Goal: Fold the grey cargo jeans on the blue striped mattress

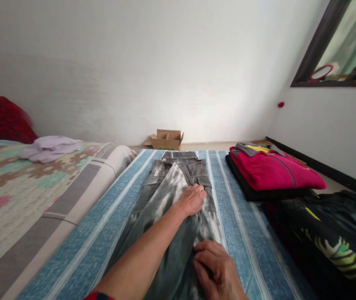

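Observation:
A pair of grey and white tie-dye trousers (162,212) lies lengthwise on the blue striped cloth, with its waistband at the far end. One leg is partly drawn across the other at a slant. My left hand (192,200) reaches across the trousers, its fingers curled on the fabric near the right-hand pocket. Closer to me, my right hand (215,266) has its fingers bent together on the right edge of the leg. Both hands are closed on the cloth; the fingertips are partly hidden.
On the right sits a folded pink jacket (274,168) on black clothing, with a dark printed garment (337,241) nearer me. A flowered bed (18,187) with a lilac cloth (51,148) is at left. An open cardboard box (167,142) stands by the wall.

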A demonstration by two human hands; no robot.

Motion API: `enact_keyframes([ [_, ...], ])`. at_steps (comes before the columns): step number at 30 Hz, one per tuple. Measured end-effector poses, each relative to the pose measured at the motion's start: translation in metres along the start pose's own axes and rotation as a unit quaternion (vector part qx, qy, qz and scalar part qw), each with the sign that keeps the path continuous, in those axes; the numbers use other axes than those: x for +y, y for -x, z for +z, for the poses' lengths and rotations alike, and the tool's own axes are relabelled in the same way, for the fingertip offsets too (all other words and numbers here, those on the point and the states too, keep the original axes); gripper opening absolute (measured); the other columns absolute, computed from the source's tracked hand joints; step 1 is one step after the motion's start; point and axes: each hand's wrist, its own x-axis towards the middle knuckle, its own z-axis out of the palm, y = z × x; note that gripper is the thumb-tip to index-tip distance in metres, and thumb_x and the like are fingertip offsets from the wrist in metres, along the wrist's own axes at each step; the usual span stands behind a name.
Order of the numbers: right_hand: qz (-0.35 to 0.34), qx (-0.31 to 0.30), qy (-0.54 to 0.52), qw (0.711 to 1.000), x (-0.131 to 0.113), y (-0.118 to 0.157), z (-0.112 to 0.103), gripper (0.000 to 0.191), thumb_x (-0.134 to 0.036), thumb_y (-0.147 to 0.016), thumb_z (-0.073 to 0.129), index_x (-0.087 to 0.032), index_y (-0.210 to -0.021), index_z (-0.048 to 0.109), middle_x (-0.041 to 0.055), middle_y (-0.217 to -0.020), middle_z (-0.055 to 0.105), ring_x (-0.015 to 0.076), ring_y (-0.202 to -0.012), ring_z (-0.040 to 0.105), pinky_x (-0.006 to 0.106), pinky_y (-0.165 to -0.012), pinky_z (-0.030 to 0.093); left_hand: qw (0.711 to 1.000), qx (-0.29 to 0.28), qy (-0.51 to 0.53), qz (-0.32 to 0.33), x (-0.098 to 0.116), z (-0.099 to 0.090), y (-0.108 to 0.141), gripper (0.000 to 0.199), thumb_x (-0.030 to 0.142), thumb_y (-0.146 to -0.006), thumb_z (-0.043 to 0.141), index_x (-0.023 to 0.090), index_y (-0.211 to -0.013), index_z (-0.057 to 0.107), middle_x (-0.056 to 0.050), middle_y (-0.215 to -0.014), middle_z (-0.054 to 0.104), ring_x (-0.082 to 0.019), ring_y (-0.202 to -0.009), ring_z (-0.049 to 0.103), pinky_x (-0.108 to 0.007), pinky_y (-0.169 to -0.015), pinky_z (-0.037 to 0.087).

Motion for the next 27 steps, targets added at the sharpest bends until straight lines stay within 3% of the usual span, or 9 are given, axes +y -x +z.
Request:
enact_keyframes([
  [3,0.079,0.012,-0.064,0.995,-0.002,-0.008,-0.012,0.023,-0.026,-0.09,0.045,-0.02,-0.074,0.06,0.0028,-0.08,0.063,0.0143,-0.076,0.058,0.024,-0.07,0.044,1.0,-0.003,0.011,0.011,0.0,-0.003,0.001,0.022,0.003,-0.07,0.049,0.017,-0.083,0.06,-0.007,-0.093,0.057,-0.021,-0.089,0.052,-0.031,-0.075,0.045],
  [6,0.168,0.059,-0.066,0.982,0.008,-0.034,-0.029,0.025,-0.035,-0.088,0.05,-0.019,-0.076,0.064,0.002,-0.073,0.063,0.0152,-0.071,0.058,0.023,-0.064,0.044,1.0,-0.017,0.017,0.018,0.0,-0.005,0.002,0.021,0.003,-0.07,0.049,0.017,-0.081,0.06,-0.007,-0.093,0.057,-0.021,-0.091,0.052,-0.03,-0.075,0.045],
  [10,0.175,0.08,-0.012,0.981,0.043,-0.092,-0.048,0.026,-0.036,-0.083,0.052,-0.016,-0.081,0.068,0.0035,-0.073,0.065,0.0171,-0.07,0.06,0.024,-0.063,0.045,0.999,-0.013,0.04,0.014,-0.004,-0.004,0.004,0.016,0.006,-0.071,0.05,0.016,-0.077,0.061,-0.007,-0.092,0.058,-0.022,-0.093,0.053,-0.03,-0.075,0.045],
  [13,0.198,0.021,0.125,0.972,0.068,-0.138,-0.053,0.025,-0.025,-0.08,0.047,-0.014,-0.085,0.069,0.0031,-0.071,0.066,0.0152,-0.066,0.061,0.023,-0.063,0.045,0.996,0.004,0.084,-0.004,-0.009,0.001,0.005,0.019,0.005,-0.07,0.05,0.017,-0.078,0.062,-0.007,-0.092,0.061,-0.022,-0.092,0.055,-0.028,-0.075,0.046],
  [17,0.21,-0.019,0.184,0.96,0.085,-0.18,-0.048,0.027,-0.014,-0.076,0.046,-0.013,-0.089,0.07,0.0026,-0.068,0.066,0.0141,-0.065,0.062,0.021,-0.062,0.043,0.985,0.04,0.168,-0.026,-0.015,0.006,0.004,0.019,0.003,-0.066,0.05,0.017,-0.072,0.062,-0.007,-0.083,0.063,-0.021,-0.086,0.057,-0.028,-0.072,0.046],
  [23,0.228,-0.107,0.239,0.938,0.09,-0.214,-0.03,0.021,-0.012,-0.071,0.054,-0.015,-0.08,0.072,0.0014,-0.066,0.067,0.0128,-0.064,0.063,0.018,-0.06,0.042,0.947,0.065,0.309,-0.055,-0.029,-0.009,0.008,0.02,0.002,-0.059,0.044,0.016,-0.06,0.059,0.0,-0.065,0.06,-0.013,-0.064,0.055,-0.022,-0.06,0.041],
  [27,0.273,-0.155,0.289,0.904,0.091,-0.229,-0.016,0.017,-0.015,-0.072,0.054,-0.015,-0.072,0.072,0.004,-0.056,0.064,0.0151,-0.056,0.063,0.021,-0.055,0.044,0.893,0.054,0.445,-0.051,-0.042,-0.015,0.016,0.017,0.005,-0.055,0.046,0.016,-0.06,0.058,0.003,-0.061,0.059,-0.012,-0.063,0.054,-0.021,-0.059,0.039],
])
